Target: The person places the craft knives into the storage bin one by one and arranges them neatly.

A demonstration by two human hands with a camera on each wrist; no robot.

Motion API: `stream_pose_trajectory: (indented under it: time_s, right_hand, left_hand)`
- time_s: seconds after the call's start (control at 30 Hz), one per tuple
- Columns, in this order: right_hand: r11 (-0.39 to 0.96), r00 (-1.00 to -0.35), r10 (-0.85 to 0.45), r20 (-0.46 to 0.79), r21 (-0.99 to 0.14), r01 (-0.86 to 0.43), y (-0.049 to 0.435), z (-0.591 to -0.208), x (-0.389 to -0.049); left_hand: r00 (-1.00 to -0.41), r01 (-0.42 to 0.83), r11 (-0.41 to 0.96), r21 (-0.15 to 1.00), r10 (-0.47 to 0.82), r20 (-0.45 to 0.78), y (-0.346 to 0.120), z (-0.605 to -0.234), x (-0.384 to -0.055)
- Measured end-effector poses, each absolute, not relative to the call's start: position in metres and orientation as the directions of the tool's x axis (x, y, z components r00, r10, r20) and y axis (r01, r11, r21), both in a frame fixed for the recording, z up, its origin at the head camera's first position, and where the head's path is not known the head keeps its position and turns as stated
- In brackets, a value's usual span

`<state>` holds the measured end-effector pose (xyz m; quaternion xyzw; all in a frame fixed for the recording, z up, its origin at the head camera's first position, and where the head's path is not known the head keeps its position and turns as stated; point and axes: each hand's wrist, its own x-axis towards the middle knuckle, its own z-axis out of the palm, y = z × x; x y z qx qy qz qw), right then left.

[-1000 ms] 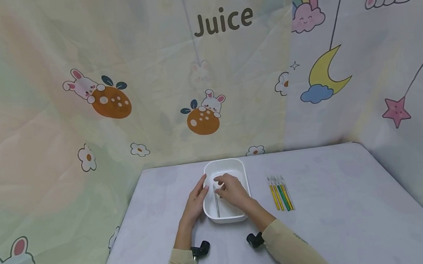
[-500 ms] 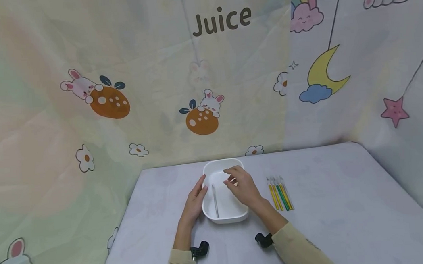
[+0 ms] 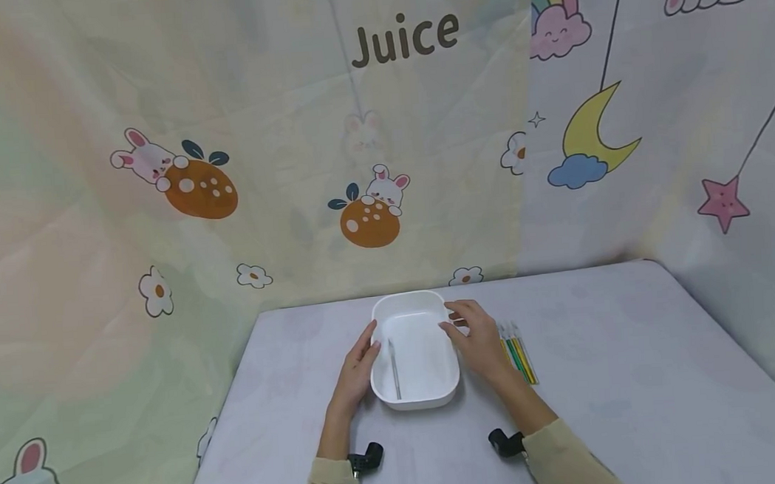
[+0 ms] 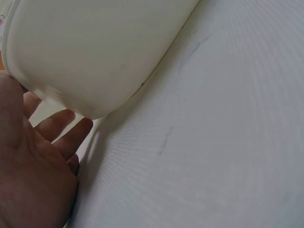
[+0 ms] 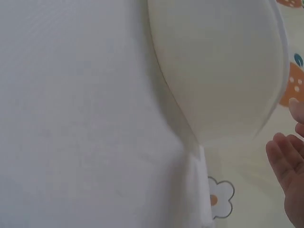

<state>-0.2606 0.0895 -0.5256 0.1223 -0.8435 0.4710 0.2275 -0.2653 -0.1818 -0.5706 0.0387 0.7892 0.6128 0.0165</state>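
Observation:
A white rounded tray [image 3: 427, 350] stands on the table in the head view. Inside it, along the left side, lies a slim silver pen-like stick [image 3: 395, 375] with a pointed end. My left hand [image 3: 353, 373] rests against the tray's left wall, thumb at the rim and fingers extended; the left wrist view shows the fingers [image 4: 71, 135] loosely spread by the tray's outer wall. Just off the tray's right rim is my right hand [image 3: 476, 340], fingers relaxed and nothing in them. In the right wrist view its fingers [image 5: 282, 159] are apart from the tray wall.
Several slim pen-like sticks [image 3: 519, 356], yellow, green and silver, lie side by side right of the tray, partly hidden by the right hand. A pale cloth covers the table [image 3: 635, 375]. Printed curtains [image 3: 293, 225] hang behind and beside it.
My right hand has let go of the silver stick in the tray and moved right, past the tray's right rim. My left hand stays at the left wall.

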Motion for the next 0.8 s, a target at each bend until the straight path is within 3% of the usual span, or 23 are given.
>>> stream_pose_trajectory:
  time_s: [0.27, 0.8]
  right_hand:
    - [0.510, -0.851, 0.079, 0.519, -0.755, -0.413, 0.106, -0.534, -0.261]
    - [0.584, -0.891, 0.068, 0.450, -0.742, -0.330, 0.120, -0.533, -0.257]
  left_hand:
    - [-0.996, 0.049, 0.241, 0.969, 0.088, 0.028, -0.182, -0.570, -0.266]
    - [-0.996, 0.050, 0.240, 0.969, 0.080, 0.031, -0.182, -0.571, -0.265]
